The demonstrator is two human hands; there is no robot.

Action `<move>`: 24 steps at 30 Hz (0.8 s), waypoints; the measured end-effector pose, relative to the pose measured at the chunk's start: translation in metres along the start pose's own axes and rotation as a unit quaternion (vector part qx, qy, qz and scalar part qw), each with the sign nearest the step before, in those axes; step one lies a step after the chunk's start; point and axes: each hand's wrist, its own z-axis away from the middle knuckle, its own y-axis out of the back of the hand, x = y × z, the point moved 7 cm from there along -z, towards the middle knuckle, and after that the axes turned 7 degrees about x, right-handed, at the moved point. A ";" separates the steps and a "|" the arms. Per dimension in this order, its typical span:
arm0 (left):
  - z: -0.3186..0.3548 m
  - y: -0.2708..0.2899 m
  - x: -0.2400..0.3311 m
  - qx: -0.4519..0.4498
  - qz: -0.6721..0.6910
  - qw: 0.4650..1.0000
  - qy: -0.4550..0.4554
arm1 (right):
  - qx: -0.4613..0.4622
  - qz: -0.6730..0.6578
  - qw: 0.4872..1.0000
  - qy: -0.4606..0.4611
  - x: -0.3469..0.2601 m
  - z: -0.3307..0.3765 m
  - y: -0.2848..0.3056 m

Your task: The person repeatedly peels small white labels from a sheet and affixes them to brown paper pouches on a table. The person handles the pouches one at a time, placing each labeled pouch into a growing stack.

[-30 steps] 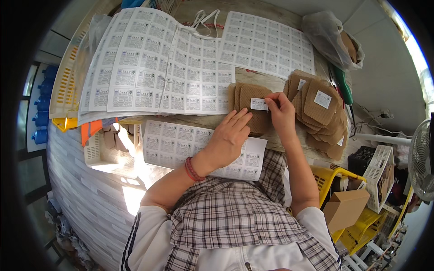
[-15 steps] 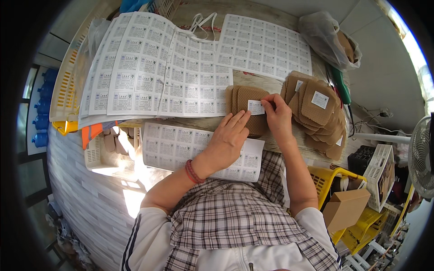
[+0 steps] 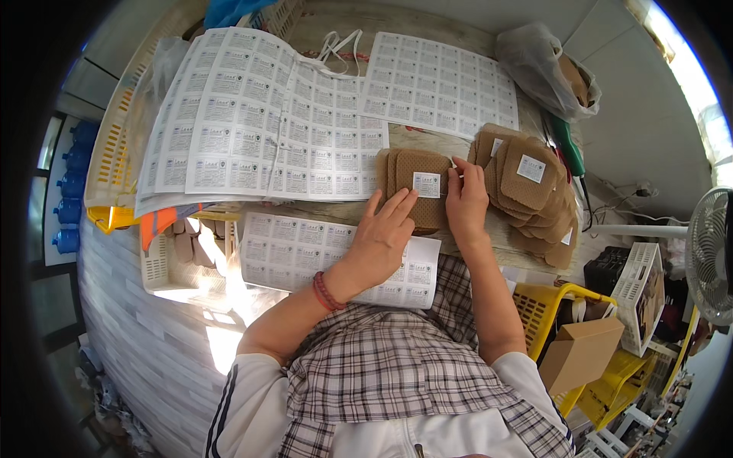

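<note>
A stack of brown, dimpled, round-cornered pads lies on the table in front of me. The top one bears a small white printed label, lying flat. My left hand rests with fingers stretched out, their tips on the label's lower left edge and the pad. At the stack's right edge, my right hand has its thumb and fingers closed on the rim of the top pad; its fingertips are partly hidden. Under my left wrist lies a sheet of labels at the table's near edge.
More label sheets spread at the left, with another sheet behind. Labelled brown pads are heaped at the right. Beyond them are a plastic bag and a green-handled tool. Yellow crates and a fan stand right.
My right hand has let go of the label's right edge and moved slightly down and right to the pad's rim. The label now lies flat. My left fingers have stayed on the pad.
</note>
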 end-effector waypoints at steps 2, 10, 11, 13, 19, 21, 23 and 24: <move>0.001 0.000 0.000 -0.001 0.003 1.000 0.001 | -0.002 -0.048 0.998 -0.043 0.003 0.000 -0.001; 0.005 -0.003 -0.001 0.003 0.014 1.000 -0.006 | 0.049 -0.027 0.998 -0.028 -0.016 0.003 0.003; 0.006 -0.003 -0.001 0.005 0.016 1.000 -0.006 | 0.042 -0.037 0.998 -0.034 -0.014 0.004 0.001; 0.007 -0.002 -0.001 0.011 0.021 1.000 -0.004 | 0.060 -0.006 0.998 0.003 -0.021 0.003 0.003; 0.013 -0.003 -0.001 0.025 0.032 0.999 -0.004 | 0.087 -0.065 0.994 0.000 -0.026 0.010 0.006; 0.014 -0.003 -0.001 0.041 0.046 0.998 0.001 | 0.072 -0.111 0.990 -0.056 -0.013 0.016 0.002; 0.017 -0.002 -0.004 0.049 0.045 0.998 0.008 | 0.071 -0.147 0.983 -0.082 -0.010 0.014 0.002; 0.018 -0.004 -0.006 0.046 0.040 0.998 0.008 | 0.077 -0.152 0.983 -0.061 -0.012 0.011 0.007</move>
